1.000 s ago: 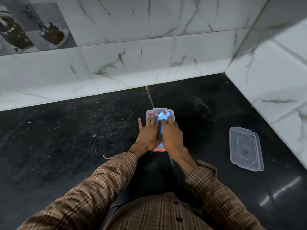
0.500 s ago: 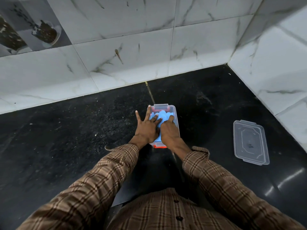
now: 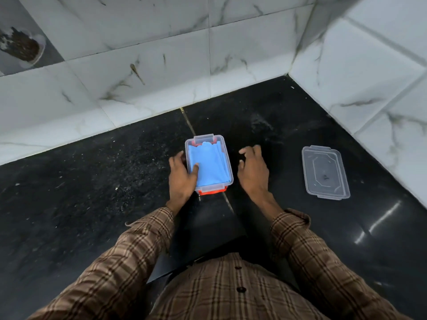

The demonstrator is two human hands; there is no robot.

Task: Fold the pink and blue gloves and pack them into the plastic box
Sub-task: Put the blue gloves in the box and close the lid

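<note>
Left hand (image 3: 182, 179) pinned the box (image 3: 227, 168) wall, thumb on floppy blue gloves (image 3: 208, 167); our right hand (image 3: 253, 172) hovered open, empty.

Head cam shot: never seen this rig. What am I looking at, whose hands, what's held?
There is no robot here. A person wears a wide-angle camera on the head, looking forward and down, so the checked sleeves and both bare hands are theirs. On the black stone counter, in a corner of marble-tiled walls, stands a clear plastic box with a folded blue glove on top inside it. The left hand steadies the box, thumb on the glove. The right hand hovers open beside the box, holding nothing. The clear lid lies apart, on the right. A pink glove cannot be made out.
</note>
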